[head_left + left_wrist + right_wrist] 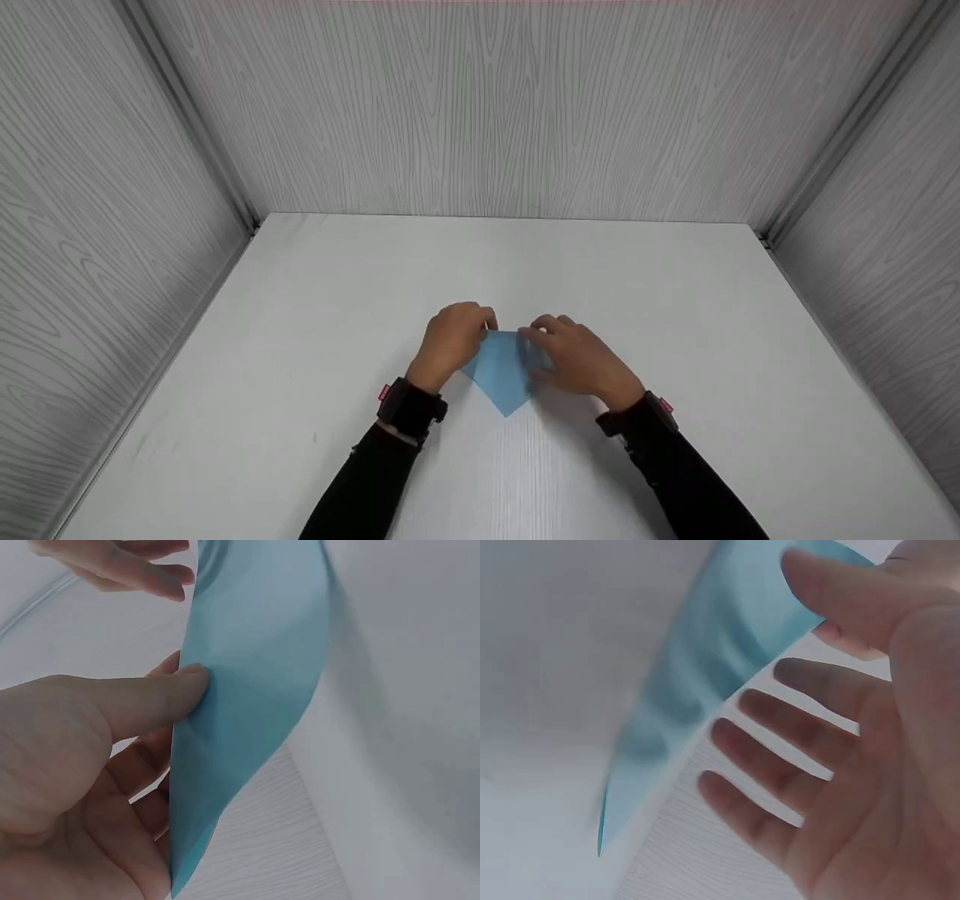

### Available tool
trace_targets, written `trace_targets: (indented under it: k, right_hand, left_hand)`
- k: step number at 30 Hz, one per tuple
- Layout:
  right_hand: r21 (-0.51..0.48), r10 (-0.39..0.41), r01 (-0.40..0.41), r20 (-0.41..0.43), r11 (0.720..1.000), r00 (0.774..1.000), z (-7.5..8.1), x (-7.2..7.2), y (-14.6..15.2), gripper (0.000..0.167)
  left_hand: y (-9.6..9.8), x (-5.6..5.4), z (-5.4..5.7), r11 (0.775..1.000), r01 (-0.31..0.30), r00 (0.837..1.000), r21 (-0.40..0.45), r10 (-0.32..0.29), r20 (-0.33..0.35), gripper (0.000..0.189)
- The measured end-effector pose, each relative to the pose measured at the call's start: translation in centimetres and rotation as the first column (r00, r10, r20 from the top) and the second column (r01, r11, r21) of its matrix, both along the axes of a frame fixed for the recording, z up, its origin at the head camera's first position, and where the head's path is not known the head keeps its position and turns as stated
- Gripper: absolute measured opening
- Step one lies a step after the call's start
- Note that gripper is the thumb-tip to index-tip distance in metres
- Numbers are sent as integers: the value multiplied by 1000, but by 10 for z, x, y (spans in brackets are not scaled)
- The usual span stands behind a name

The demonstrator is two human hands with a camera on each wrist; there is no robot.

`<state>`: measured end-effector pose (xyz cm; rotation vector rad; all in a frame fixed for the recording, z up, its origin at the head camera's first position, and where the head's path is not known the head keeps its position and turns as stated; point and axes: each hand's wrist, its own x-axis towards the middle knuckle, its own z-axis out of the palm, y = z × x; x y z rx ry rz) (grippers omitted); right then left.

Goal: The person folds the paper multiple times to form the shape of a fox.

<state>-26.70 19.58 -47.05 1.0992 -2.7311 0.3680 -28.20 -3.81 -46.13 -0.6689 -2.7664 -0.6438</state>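
Note:
A light-blue sheet of paper (504, 373), folded straight along its far edge with one corner pointing toward the person, is between the two hands at mid-table. My left hand (454, 339) pinches the left end of the fold; in the left wrist view the thumb (169, 701) lies on the near face and the fingers are behind. Beside the right part of the fold is my right hand (581, 356). Its fingers (780, 742) are spread and nearly straight below the edge in the right wrist view, while the thumb overlaps the paper there.
The white tabletop (262, 337) runs back to a pale wood-grain panel (487, 112). Similar panels stand at the left (90, 225) and right (885, 210). Both wrists wear dark bands below the hands.

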Motion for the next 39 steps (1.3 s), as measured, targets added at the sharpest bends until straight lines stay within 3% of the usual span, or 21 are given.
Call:
trace_targets:
  k: [4,8,13,22,33,39]
  right_hand:
    - [-116,-27,2,-219,993,975,20,2,3,46]
    - [-205,-84,18,-315,979,945,41,9,3,37]
    - [-247,-101,18,-328,969,939,62,15,-1,22]
    - [-263,-92,29,-230,964,969,91,26,-4,11]
    - [-320,-124,11,-335,947,934,99,43,1,14]
    - [-350,-98,-32,-345,936,933,101,51,-5,13]
  left_hand:
    - [2,9,22,998,44,997,46,-41,-62,14]
    - [4,19,42,992,82,992,92,-72,-104,12]
    - [6,27,58,987,105,986,119,-88,-141,11]
    - [3,40,72,984,114,974,140,-83,-211,10]
    - [11,54,87,979,150,941,135,-100,-323,7]
    - [15,64,92,970,205,907,131,-138,-397,7]
